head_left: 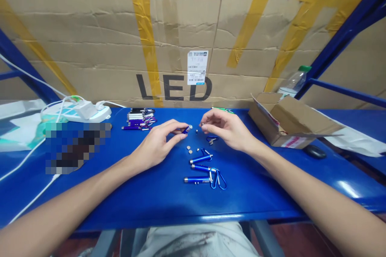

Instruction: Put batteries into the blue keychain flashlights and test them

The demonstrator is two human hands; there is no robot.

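Observation:
My left hand [158, 141] is closed in a pinch on a small blue flashlight barrel [186, 130], its silvery open end facing right. Just across from it, my right hand [227, 128] pinches a tiny metallic piece [202, 125], too small to name. Between the hands a small round metal part [197, 131] shows. Below them lie two button cells [189, 149] and a small metal bit [198, 149]. Nearer to me are three blue keychain flashlights [197, 180] with carabiner clips. A loose blue carabiner [211, 139] rests under my right hand.
Black, silver and purple flashlights [138, 120] lie in a row at the back left. A power strip [87, 111] with white cables and a blurred-out object [78, 148] are at left. At right stand an open cardboard box [280, 122], a black mouse [315, 151] and a bottle [295, 81].

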